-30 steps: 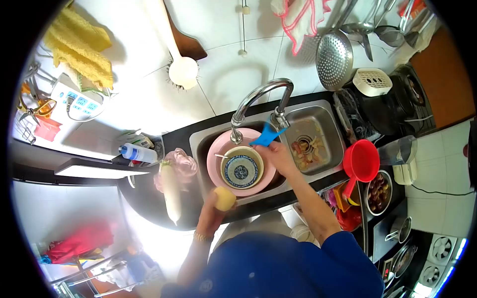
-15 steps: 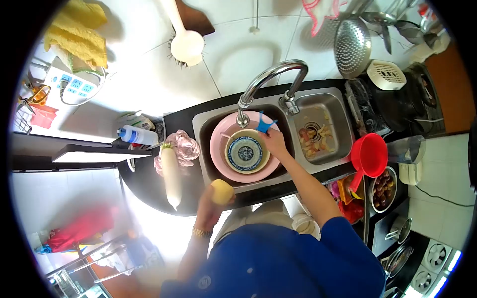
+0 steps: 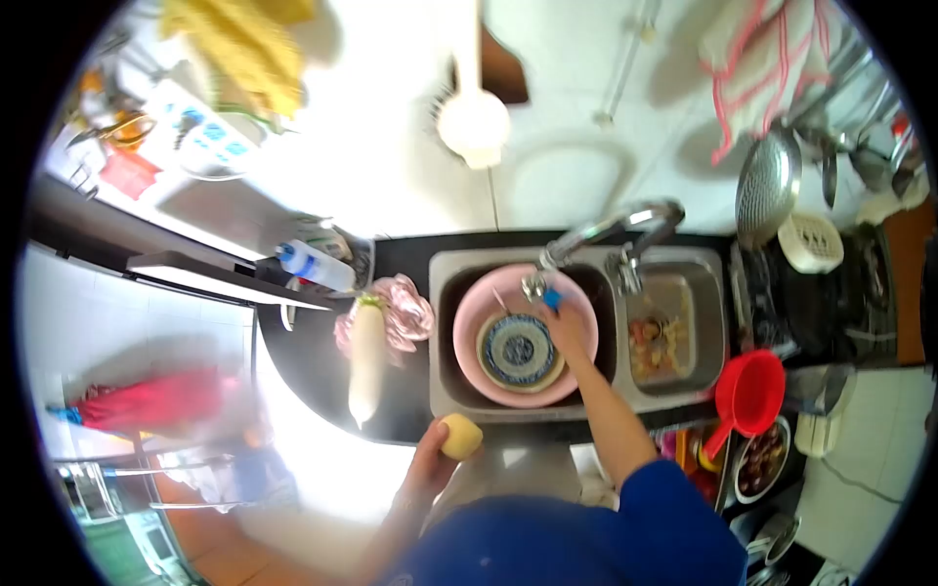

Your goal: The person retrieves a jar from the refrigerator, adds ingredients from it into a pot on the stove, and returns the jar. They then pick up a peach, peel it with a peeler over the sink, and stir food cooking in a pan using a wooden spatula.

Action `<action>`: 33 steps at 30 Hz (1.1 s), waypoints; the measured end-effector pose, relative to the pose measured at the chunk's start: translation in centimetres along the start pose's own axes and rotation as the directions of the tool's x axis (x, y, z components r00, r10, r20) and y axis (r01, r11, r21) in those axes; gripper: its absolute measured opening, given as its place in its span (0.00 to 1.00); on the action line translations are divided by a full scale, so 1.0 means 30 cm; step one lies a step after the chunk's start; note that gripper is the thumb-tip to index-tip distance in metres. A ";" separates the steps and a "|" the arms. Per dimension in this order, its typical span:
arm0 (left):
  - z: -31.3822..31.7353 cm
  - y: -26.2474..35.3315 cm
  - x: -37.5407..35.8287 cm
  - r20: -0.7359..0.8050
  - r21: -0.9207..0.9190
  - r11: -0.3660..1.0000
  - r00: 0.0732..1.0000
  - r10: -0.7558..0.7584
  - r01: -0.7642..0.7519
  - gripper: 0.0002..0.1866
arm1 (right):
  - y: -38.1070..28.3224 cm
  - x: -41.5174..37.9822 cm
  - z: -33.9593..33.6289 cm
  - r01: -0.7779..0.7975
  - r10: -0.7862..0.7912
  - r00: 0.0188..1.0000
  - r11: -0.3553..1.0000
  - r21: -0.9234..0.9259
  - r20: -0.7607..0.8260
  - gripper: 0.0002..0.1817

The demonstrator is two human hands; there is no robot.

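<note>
My left hand [image 3: 430, 459] is closed around a peeled yellow potato [image 3: 461, 437] just in front of the counter edge. Over the pink basin [image 3: 472, 366] my right hand [image 3: 563, 320] grips a blue Y-shaped peeler [image 3: 552, 299], close under the tap spout; motion blurs it. Inside that basin, in the left sink bowl, sits a blue-patterned dish [image 3: 520, 352] in a larger pale bowl. A thin pinkish handle sticks up beside the dish.
A white radish [image 3: 366, 361] lies by a crumpled pink bag [image 3: 405, 314] on the left counter. Peelings [image 3: 657, 344] lie in the right sink bowl [image 3: 696, 366]. The chrome tap [image 3: 625, 225] arches over both bowls. A red ladle [image 3: 750, 393] stands at right.
My view has shifted, so the scene sits lower and further right. My right hand has brought the peeler nearer the tap spout. My left hand still holds the potato.
</note>
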State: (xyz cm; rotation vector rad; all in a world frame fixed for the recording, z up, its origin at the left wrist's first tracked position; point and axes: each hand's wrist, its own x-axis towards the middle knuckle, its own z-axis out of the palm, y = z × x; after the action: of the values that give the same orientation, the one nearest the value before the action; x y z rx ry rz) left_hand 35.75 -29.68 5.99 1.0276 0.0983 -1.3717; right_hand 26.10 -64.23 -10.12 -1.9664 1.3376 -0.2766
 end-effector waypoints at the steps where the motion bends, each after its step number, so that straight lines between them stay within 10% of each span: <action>1: 0.005 0.024 0.021 0.025 -0.012 1.000 0.999 0.029 -0.028 0.29 | 0.056 -0.035 -0.007 0.341 -0.306 0.930 0.925 0.169 -0.201 0.17; 3: 0.003 0.027 0.021 0.020 -0.037 0.999 1.000 0.018 -0.017 0.30 | 0.093 -0.119 -0.020 0.163 -0.156 0.986 0.959 0.232 -0.050 0.13; 5: 0.040 0.084 0.027 0.096 -0.047 0.999 0.995 0.018 -0.013 0.29 | -0.058 -0.252 -0.245 0.421 -0.433 0.883 0.902 -0.101 -0.183 0.13; 8: 0.058 0.111 0.033 0.201 -0.122 0.992 0.979 0.027 -0.002 0.28 | -0.390 -0.313 -0.507 0.553 -0.535 0.824 0.832 0.054 -0.186 0.11; 12: 0.090 0.150 0.012 0.255 -0.144 0.988 0.967 -0.016 0.055 0.29 | -0.761 -0.214 -0.695 0.847 -0.822 0.495 0.528 -0.053 -0.283 0.15; 14: 0.045 0.139 0.035 0.285 -0.148 0.989 0.958 0.021 0.022 0.29 | -1.211 -0.216 -0.883 0.952 -0.931 0.168 0.239 -0.192 -0.325 0.25; 19: 0.059 0.160 -0.061 0.240 -0.207 0.978 0.967 0.080 -0.030 0.28 | -1.835 -0.240 -1.020 0.827 -0.891 -0.348 -0.146 -0.543 -0.291 0.19; 27: -0.022 0.194 -0.182 0.138 0.157 0.963 0.970 0.199 -0.220 0.30 | -2.365 -0.155 -1.079 0.644 -0.872 -0.386 -0.021 -0.765 -0.301 0.16; 29: -0.057 0.174 -0.216 0.159 -0.261 0.953 0.967 0.198 -0.152 0.30 | -2.376 -0.132 -1.036 0.620 -0.900 -0.347 -0.009 -0.784 -0.264 0.16; 33: -0.052 0.193 -0.285 0.172 -0.300 0.943 0.964 0.205 -0.147 0.27 | -2.253 -0.062 -0.960 0.532 -0.921 -0.356 -0.060 -0.844 -0.158 0.16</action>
State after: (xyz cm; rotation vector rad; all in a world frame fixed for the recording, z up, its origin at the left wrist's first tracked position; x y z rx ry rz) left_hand 39.03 -23.07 13.37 0.6367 0.0497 -1.2468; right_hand 58.07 -62.46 56.04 -3.0716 -0.2844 -2.0661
